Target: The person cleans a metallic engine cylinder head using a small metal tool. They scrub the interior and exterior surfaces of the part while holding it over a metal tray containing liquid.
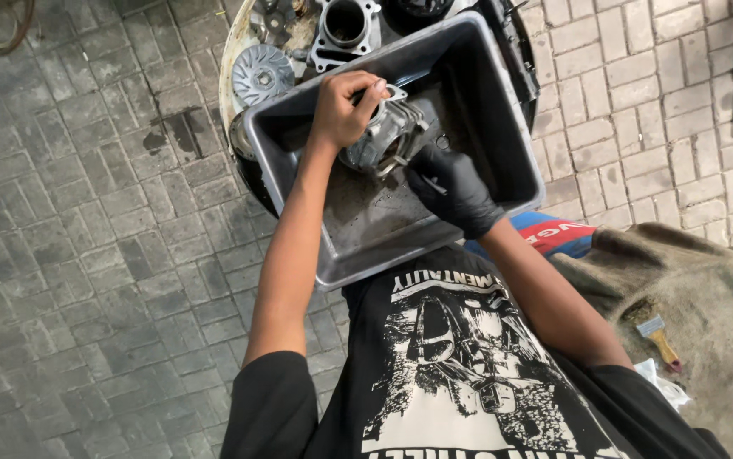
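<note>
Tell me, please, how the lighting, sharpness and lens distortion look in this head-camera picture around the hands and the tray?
Head view: soft, even daylight, no hard shadows; a mild sheen on the grey tray's rim. The left hand and gloved right hand on the metal cylinder part are fairly sharp. Wide-angle bending curves the paving toward the edges. The brush is softer.

Bare left hand (345, 106) reached forward from a long, nearly straight forearm, wrist bent down, fingers curled tight in a closed grasp, knuckles uppermost. Right hand (455, 191), in a black glove, sat nearer the body and just beside the left, fingers curled under, grip closed. Right forearm ran in from the lower right, elbow bent. Black short sleeves covered both upper arms.
</note>
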